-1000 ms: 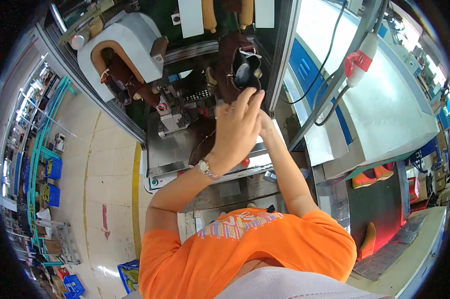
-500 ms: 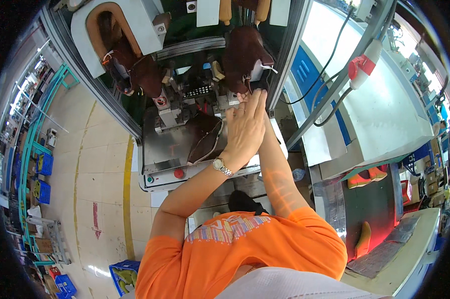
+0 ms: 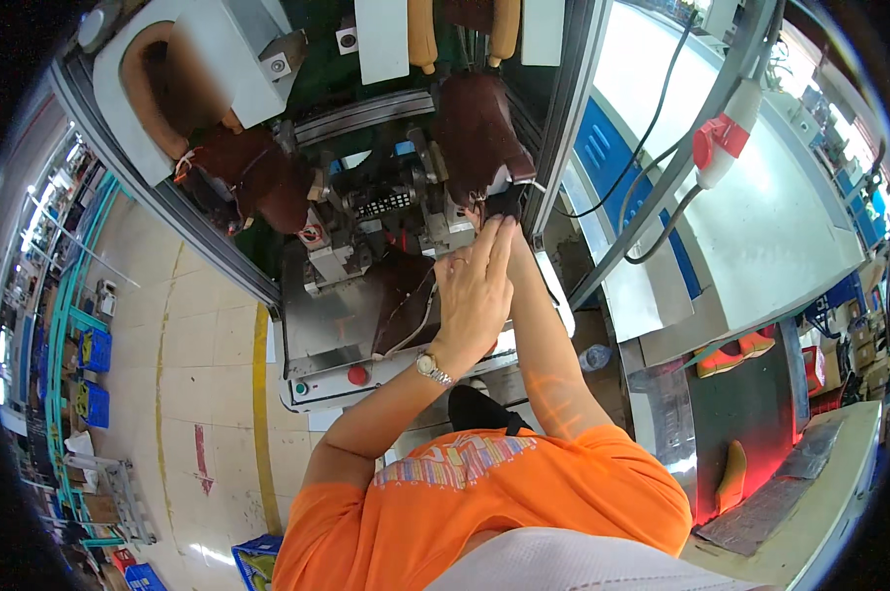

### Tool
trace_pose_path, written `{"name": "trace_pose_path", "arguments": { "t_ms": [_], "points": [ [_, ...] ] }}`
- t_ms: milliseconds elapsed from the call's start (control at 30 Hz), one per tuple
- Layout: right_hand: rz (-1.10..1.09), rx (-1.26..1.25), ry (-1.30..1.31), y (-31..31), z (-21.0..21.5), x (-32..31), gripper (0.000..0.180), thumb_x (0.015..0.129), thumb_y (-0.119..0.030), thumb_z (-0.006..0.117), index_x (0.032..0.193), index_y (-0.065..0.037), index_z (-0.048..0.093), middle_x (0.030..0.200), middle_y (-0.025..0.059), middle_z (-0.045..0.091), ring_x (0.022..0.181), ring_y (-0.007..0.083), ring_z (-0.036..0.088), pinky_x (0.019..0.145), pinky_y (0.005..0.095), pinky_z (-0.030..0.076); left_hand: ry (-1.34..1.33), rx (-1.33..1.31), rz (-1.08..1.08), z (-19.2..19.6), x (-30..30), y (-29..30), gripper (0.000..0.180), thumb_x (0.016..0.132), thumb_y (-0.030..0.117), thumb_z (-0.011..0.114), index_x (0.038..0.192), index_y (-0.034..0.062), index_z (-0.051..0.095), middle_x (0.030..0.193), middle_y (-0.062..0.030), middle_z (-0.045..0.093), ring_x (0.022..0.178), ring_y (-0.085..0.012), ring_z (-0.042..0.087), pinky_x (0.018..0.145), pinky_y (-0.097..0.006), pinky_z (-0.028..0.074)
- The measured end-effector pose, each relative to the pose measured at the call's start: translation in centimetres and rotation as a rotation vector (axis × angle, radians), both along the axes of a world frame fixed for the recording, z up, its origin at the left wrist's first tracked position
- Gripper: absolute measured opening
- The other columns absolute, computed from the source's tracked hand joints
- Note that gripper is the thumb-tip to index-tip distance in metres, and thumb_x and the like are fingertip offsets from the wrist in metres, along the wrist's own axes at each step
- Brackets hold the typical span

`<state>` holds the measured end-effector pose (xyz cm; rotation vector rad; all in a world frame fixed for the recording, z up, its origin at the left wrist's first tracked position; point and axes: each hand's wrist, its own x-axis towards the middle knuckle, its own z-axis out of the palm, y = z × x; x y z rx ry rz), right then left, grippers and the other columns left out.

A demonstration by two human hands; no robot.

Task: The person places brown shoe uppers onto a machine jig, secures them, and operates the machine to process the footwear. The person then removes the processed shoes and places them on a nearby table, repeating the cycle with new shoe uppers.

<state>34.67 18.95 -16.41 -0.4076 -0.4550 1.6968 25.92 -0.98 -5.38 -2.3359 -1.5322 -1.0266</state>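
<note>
We face a grey metal machine (image 3: 317, 325) with a red button (image 3: 357, 374) on its front ledge. Mounted near its middle is a dark brown boot upper (image 3: 479, 133), toe pointing down. Our left hand (image 3: 475, 291) reaches up flat, fingers straight and together, fingertips touching the boot's lower edge. Our right hand is hidden behind the left; we cannot tell its grip. A second brown boot (image 3: 253, 177) sits farther left.
</note>
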Motion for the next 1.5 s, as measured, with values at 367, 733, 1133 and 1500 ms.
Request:
{"name": "trace_pose_path", "arguments": {
  "t_ms": [367, 733, 1133, 1500],
  "points": [
    [0.003, 0.036, -0.034, 0.2, -0.6, 0.9, 0.023, 0.085, -0.017, 0.048, 0.102, -0.004, 0.053, 0.091, 0.0077, 0.058, 0.078, 0.0178, 0.055, 0.070, 0.0322, 0.047, -0.050, -0.005, -0.127, 0.0, -0.2, 0.0, 0.060, 0.073, 0.007, 0.055, 0.129, 0.0032, 0.033, 0.127, -0.0130, 0.039, 0.105, -0.0239, 0.046, 0.083, -0.037, 0.034],
    [-0.814, -0.232, -1.570, -13.7, -16.6, 18.0, 0.046, 0.067, -0.011, 0.070, 0.107, 0.003, 0.053, 0.107, 0.0170, 0.056, 0.100, 0.0256, 0.053, 0.088, 0.0327, 0.040, -0.513, 0.197, -0.196, 3.0, -12.0, -2.4, 0.016, 0.079, 0.000, 0.054, 0.093, 0.0023, 0.061, 0.095, -0.0100, 0.060, 0.081, -0.0173, 0.058, 0.068, -0.025, 0.046],
    [-0.536, -0.594, -1.061, -15.1, -24.2, 18.0, 0.060, 0.057, -0.005, 0.069, 0.110, 0.002, 0.040, 0.091, 0.0129, 0.058, 0.069, 0.0192, 0.057, 0.057, 0.0345, 0.047, -0.638, 0.265, -0.081, 3.5, -15.6, -3.2, 0.017, 0.078, -0.005, 0.053, 0.091, 0.0021, 0.061, 0.086, -0.0083, 0.060, 0.070, -0.0145, 0.056, 0.062, -0.024, 0.044],
    [-0.932, 0.290, -1.173, -16.6, -7.4, 2.7, 0.026, 0.071, 0.005, 0.056, 0.097, -0.001, 0.056, 0.092, 0.0095, 0.055, 0.081, 0.0180, 0.053, 0.069, 0.0275, 0.043, -0.935, 0.391, 0.068, 4.7, -23.9, -4.5, 0.015, 0.082, 0.000, 0.051, 0.096, 0.0016, 0.057, 0.092, -0.0044, 0.060, 0.074, -0.0083, 0.053, 0.068, -0.021, 0.043]
  ]
}}
